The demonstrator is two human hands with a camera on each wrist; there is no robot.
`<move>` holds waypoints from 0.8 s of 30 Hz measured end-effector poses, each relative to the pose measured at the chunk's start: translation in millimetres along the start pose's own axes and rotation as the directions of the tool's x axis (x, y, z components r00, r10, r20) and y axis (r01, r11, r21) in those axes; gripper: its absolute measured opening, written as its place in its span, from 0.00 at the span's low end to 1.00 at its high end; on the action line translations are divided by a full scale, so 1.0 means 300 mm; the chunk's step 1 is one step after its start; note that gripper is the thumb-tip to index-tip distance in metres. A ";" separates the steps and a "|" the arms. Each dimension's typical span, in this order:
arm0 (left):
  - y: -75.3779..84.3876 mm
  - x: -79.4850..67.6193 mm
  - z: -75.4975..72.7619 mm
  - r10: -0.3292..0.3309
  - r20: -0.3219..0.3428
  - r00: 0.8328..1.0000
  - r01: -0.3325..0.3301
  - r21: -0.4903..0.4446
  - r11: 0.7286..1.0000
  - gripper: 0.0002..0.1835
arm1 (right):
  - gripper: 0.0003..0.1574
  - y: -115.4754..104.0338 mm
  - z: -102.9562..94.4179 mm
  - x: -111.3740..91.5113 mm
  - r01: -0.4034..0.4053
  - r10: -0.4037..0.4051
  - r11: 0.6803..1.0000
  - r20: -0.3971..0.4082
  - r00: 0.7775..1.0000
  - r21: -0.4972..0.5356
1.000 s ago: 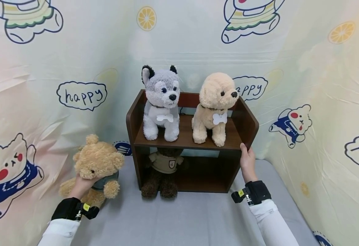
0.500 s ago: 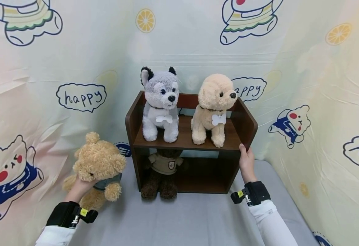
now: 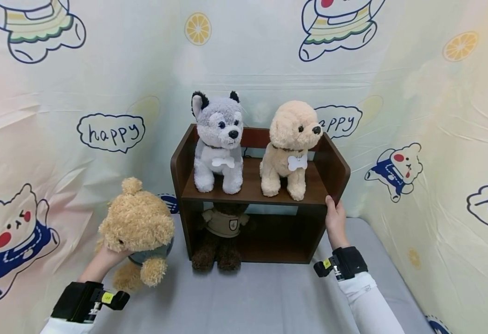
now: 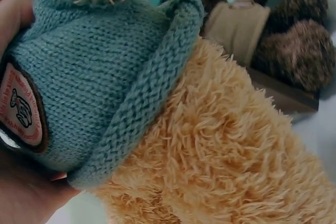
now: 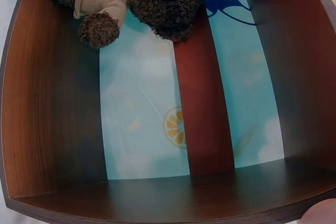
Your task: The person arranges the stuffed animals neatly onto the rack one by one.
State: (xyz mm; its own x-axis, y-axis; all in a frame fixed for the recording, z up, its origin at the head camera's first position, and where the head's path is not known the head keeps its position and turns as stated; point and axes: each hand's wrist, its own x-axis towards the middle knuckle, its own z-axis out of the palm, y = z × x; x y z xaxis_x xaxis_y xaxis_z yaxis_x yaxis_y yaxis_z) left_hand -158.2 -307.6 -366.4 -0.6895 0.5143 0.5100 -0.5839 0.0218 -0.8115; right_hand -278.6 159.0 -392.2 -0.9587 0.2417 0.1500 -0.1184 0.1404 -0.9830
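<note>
My left hand (image 3: 106, 262) grips a tan teddy bear (image 3: 139, 222) below its head, left of the shelf. The bear tilts forward, its face mostly turned down. In the left wrist view its blue-green knitted sweater (image 4: 105, 82) lies between my thumb and fingers. My right hand (image 3: 335, 222) holds the right side of the dark brown wooden shelf (image 3: 250, 181) near the upper board's front corner; most of its fingers are hidden. A dark brown teddy bear (image 3: 223, 225) in a beige shirt sits in the left of the lower compartment, its head hidden under the board.
On the upper board stand a grey plush husky (image 3: 218, 134) at left and a cream plush dog (image 3: 291, 130) at right, both with white bone tags. The shelf rests on a grey table surface (image 3: 252, 301). Printed cloth (image 3: 110, 69) hangs behind and at both sides.
The tan bear has shifted slightly right, toward the shelf, and its head has tipped further down. My left wrist has moved lower and left. My right hand stays on the shelf.
</note>
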 end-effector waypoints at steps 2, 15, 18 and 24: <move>-0.001 0.015 -0.003 -0.011 -0.097 0.995 0.053 0.445 0.894 0.18 | 0.32 0.001 -0.001 0.001 0.007 -0.007 1.000 -0.004 1.000 0.000; -0.070 0.081 -0.062 -0.159 -0.336 0.928 0.285 0.366 0.886 0.12 | 0.33 0.005 -0.010 0.003 0.000 0.000 1.000 -0.016 1.000 -0.012; -0.087 0.106 -0.085 -0.191 -0.354 0.916 0.347 0.453 0.821 0.10 | 0.33 0.006 -0.012 0.001 -0.007 0.007 1.000 -0.014 1.000 -0.008; -0.104 0.119 -0.126 -0.153 -0.322 0.934 0.326 0.598 0.732 0.14 | 0.33 0.006 -0.011 0.009 -0.011 0.011 1.000 -0.009 1.000 -0.009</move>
State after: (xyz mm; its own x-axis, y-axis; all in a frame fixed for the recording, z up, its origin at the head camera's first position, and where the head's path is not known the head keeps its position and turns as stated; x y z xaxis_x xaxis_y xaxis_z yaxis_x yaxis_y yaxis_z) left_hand -148.4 -257.4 -333.7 -0.4169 0.7534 0.5085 -0.9086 -0.3293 -0.2570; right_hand -280.7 163.0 -393.1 -0.9577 0.2515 0.1397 -0.1052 0.1459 -0.9837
